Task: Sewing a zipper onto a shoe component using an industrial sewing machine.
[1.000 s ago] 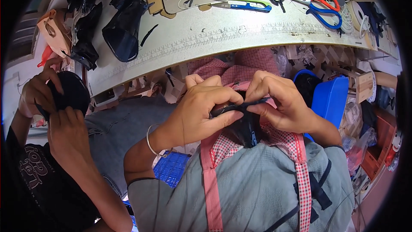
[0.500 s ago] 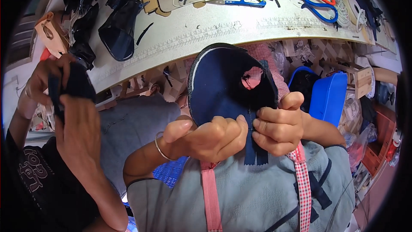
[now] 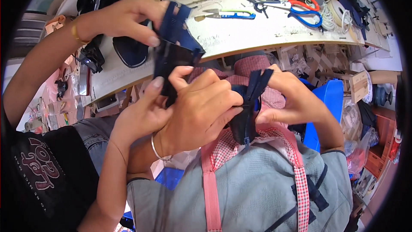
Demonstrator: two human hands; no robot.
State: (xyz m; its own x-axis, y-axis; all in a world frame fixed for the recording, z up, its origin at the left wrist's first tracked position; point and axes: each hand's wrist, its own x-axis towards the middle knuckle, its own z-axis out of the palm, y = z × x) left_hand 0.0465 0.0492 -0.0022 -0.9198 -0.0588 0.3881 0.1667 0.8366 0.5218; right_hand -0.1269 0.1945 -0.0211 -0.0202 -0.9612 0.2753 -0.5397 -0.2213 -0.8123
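Note:
A navy fabric piece with a zipper [image 3: 249,103] is between my two hands, in front of my chest. My left hand [image 3: 199,109] is closed, its fingertips pinching the piece's left side. At the upper right, my right hand [image 3: 292,96] grips the zipper tape's end, with its thumb lower down beside the cloth. Close to my left hand, a co-worker's hands [image 3: 143,118] hold a second dark piece with a zipper [image 3: 171,51] above the table's edge. My left thumb and forefinger are near that piece; whether they touch it I cannot tell.
On the white worktable [image 3: 234,34] lie scissors with red and blue handles [image 3: 305,10], small thread snips [image 3: 231,14] and a cord spool [image 3: 337,10]. More dark pieces [image 3: 131,51] lie at the left. A blue bin [image 3: 330,99] stands below at the right.
The piece in my hands has turned and folded, so its wide opening no longer faces up. The co-worker's hands have come in from the left with their piece, close to my left hand.

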